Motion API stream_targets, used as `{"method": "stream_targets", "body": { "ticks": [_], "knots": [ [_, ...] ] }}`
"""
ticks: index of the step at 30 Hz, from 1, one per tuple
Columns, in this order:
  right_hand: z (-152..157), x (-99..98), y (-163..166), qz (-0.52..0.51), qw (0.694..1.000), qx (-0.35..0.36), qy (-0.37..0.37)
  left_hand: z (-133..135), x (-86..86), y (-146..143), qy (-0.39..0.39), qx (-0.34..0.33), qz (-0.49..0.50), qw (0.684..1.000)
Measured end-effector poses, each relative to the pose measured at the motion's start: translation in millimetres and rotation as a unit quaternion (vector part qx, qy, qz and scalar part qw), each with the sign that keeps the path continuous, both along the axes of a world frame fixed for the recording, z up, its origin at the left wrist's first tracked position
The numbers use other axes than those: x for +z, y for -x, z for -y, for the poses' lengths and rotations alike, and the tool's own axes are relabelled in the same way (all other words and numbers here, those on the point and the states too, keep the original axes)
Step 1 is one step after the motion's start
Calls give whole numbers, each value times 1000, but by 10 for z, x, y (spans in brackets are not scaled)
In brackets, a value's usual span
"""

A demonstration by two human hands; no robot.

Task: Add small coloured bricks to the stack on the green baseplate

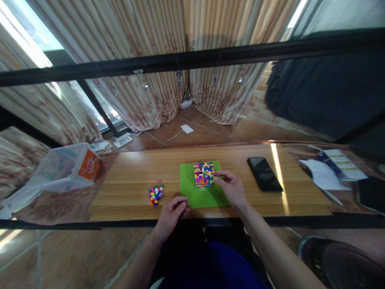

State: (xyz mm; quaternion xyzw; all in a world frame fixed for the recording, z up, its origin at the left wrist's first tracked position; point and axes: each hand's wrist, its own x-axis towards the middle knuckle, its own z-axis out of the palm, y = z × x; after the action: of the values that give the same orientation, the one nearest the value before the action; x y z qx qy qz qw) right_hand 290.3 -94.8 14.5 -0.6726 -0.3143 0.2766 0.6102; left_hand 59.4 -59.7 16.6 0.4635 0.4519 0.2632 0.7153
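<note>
A multicoloured block of small toy bricks stands on the green baseplate, toward its far edge. At the block's right side is my right hand, thumb and fingers pinched together. Whatever is between those fingertips is too small to make out. My left hand rests at the near left corner of the baseplate with its fingers curled in and the thumb against them. I cannot see whether it holds anything. Left of the baseplate, a small heap of loose toy bricks lies on the table, with a pink brick just beyond it.
The wooden table carries a black phone on its right part. A clear plastic bin with an orange label stands off the table's left end. Papers lie past the right end. A dark bar crosses before the curtains.
</note>
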Motion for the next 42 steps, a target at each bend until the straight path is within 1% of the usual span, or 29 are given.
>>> {"method": "stream_targets", "body": {
  "ticks": [2,4,6,8,10,11,13,16,19,22,26,31,34,37,42],
  "knots": [
    [121,18,-147,61,997,-40,-2,2,15,-7,-4,2,-8,1000],
    [280,31,-375,164,981,-100,22,5,32,-16,-8,8,-21,1000],
    [445,33,-639,284,941,-162,85,2,45,-27,-13,21,-40,999],
    [571,22,-880,361,891,-213,176,-7,53,-42,-17,29,-64,997],
    [632,1,-1054,387,850,-242,261,-15,56,-61,-27,43,-87,995],
    [636,-10,-1111,387,838,-247,294,-14,57,-72,-35,50,-94,994],
    [607,-32,-1177,375,827,-245,341,-4,56,-94,-46,61,-99,992],
    [532,-54,-1217,350,827,-230,375,19,41,-115,-49,77,-98,991],
    [486,-64,-1263,326,830,-226,392,17,22,-114,-51,84,-102,990],
    [473,-67,-1320,315,836,-228,387,-26,18,-91,-46,73,-109,990],
    [460,-54,-1369,302,845,-232,375,-76,8,-57,-12,44,-115,992],
    [443,-16,-1381,281,856,-232,367,-38,-55,-58,-37,80,-112,990],
    [439,8,-1377,276,856,-240,365,-21,-75,-72,-40,85,-119,988],
    [432,37,-1376,269,856,-244,368,-23,-70,-87,-36,93,-124,987],
    [410,89,-1384,236,857,-226,398,-17,-21,-125,-36,100,-141,984]
  ]
}}
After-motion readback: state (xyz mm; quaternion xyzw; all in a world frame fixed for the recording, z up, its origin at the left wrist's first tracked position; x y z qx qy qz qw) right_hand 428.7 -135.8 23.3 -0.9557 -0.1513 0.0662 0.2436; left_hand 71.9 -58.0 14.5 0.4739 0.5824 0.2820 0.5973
